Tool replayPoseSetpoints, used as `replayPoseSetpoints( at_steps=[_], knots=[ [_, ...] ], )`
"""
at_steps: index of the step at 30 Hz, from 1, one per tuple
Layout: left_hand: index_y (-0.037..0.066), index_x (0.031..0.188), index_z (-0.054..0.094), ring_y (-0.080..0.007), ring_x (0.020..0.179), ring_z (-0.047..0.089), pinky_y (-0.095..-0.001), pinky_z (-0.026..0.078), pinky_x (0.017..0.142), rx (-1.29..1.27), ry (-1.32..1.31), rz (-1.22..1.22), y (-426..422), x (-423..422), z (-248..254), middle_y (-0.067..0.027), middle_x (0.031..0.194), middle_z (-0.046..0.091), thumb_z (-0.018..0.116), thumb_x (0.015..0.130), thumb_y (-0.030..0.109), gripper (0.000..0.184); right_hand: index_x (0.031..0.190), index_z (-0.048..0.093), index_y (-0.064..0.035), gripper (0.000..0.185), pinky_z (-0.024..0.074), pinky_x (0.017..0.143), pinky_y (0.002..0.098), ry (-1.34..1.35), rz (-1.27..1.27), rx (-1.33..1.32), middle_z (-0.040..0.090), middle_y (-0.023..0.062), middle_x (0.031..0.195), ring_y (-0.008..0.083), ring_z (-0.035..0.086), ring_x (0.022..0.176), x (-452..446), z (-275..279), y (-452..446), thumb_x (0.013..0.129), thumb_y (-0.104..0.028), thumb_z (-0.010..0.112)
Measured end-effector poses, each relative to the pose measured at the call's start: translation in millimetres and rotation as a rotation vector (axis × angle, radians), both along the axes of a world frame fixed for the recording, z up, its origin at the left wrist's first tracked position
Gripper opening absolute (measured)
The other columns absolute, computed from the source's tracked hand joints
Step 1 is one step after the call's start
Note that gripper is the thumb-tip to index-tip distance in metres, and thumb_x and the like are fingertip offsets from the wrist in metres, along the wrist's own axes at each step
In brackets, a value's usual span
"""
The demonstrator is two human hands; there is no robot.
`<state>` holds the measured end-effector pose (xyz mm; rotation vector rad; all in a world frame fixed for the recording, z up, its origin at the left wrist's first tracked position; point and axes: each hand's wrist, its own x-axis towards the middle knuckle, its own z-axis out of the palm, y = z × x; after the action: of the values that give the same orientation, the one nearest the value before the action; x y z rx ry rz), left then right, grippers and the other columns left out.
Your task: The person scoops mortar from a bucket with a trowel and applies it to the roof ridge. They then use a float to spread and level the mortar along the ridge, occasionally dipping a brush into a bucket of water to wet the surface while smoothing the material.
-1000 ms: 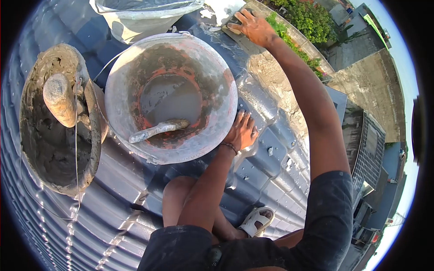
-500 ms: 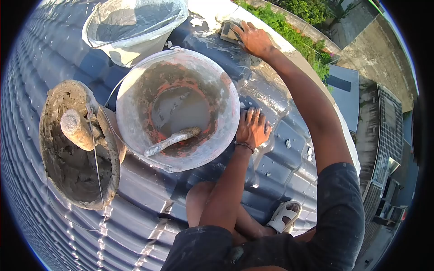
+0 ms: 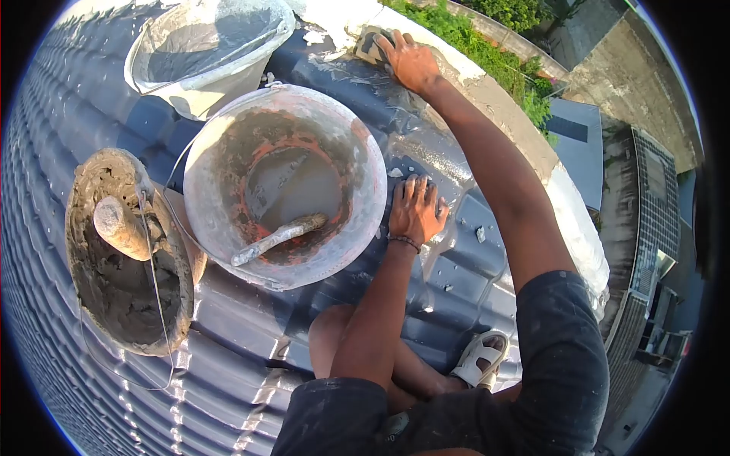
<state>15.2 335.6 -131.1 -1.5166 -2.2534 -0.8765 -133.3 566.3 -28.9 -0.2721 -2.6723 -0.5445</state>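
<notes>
R hand [image 3: 411, 62] at roof edge [image 3: 498, 110], fingers over block [image 3: 369, 47] on the edge mortar; can't tell if pinched. L hand [image 3: 417, 210] palm-down on roof [image 3: 464, 254], fingers slightly spread, just beside lg bucket [image 3: 363, 243]. Roof w/ crumbs btwn L hand & sandal [image 3: 481, 357].

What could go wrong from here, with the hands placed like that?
The left hand rests on glossy, ridged tiles near loose crumbs, so it might slip if weight shifts onto it.

The right hand reaches far out to the grey pad beside the pale ledge; overreaching could upset the person's balance.

The round bucket holding grey liquid stands close to the left hand; a knock might spill it.
</notes>
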Motion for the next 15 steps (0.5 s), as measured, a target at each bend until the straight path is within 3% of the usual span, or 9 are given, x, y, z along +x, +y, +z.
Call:
replayPoseSetpoints(
  at_steps=[4,5,8,11,14,15],
  knots=[
    [0.004,0.103,0.068,-0.0306,0.117,0.054,-0.0473,0.042,0.1,-0.003,-0.006,0.023,-1,-1,-1,-0.0129,0.12,0.061,0.064,0.083,0.029,0.032,0.145,0.04,-0.0093,0.063,0.0595,0.073,0.042,0.179,-0.306,-0.169,0.053,0.0187,0.122,0.0338,0.061,0.112,43,21,37,0.089,-0.028,0.064],
    [0.004,0.104,0.068,-0.0306,0.117,0.054,-0.0473,0.042,0.101,-0.021,-0.005,0.022,0,0,0,-0.0129,0.12,0.061,0.063,0.083,0.029,0.032,0.145,0.039,-0.0091,0.065,0.0583,0.079,0.0441,0.22,-0.326,-0.194,0.051,0.0211,0.13,0.0352,0.061,0.114,56,22,44,0.09,-0.035,0.064],
    [0.003,0.105,0.066,-0.0312,0.12,0.051,-0.0464,0.04,0.103,-0.022,-0.011,0.0,-1,-1,-3,-0.0153,0.123,0.06,0.06,0.086,0.033,0.036,0.145,0.039,-0.0094,0.065,0.0557,0.088,0.0462,0.35,-0.19,-0.162,0.047,0.0232,0.14,0.0359,0.057,0.121,84,-2,32,0.092,-0.039,0.062],
    [0.003,0.104,0.067,-0.0306,0.12,0.051,-0.0459,0.04,0.103,-0.04,-0.012,-0.001,-2,-1,1,-0.0147,0.121,0.06,0.061,0.085,0.034,0.036,0.147,0.038,-0.0158,0.064,0.0535,0.092,0.0477,0.009,-0.169,-0.115,0.043,0.0205,0.146,0.0351,0.049,0.131,120,-10,-8,0.093,-0.04,0.062],
    [0.003,0.103,0.068,-0.0301,0.12,0.051,-0.0451,0.039,0.103,-0.037,0.004,0.002,-3,-1,0,-0.0145,0.122,0.061,0.062,0.085,0.034,0.036,0.148,0.037,-0.0197,0.064,0.0552,0.088,0.0474,-0.113,-0.124,-0.198,0.045,0.0183,0.143,0.035,0.051,0.129,144,-15,-21,0.092,-0.035,0.065],
    [0.003,0.103,0.068,-0.0301,0.12,0.051,-0.0451,0.039,0.103,-0.037,-0.003,0.004,-3,0,1,-0.0145,0.122,0.061,0.062,0.085,0.034,0.036,0.148,0.037,-0.0213,0.066,0.057,0.082,0.0466,-0.037,-0.052,-0.135,0.047,0.017,0.138,0.0343,0.052,0.125,148,-35,-12,0.09,-0.03,0.067]
  ],
)
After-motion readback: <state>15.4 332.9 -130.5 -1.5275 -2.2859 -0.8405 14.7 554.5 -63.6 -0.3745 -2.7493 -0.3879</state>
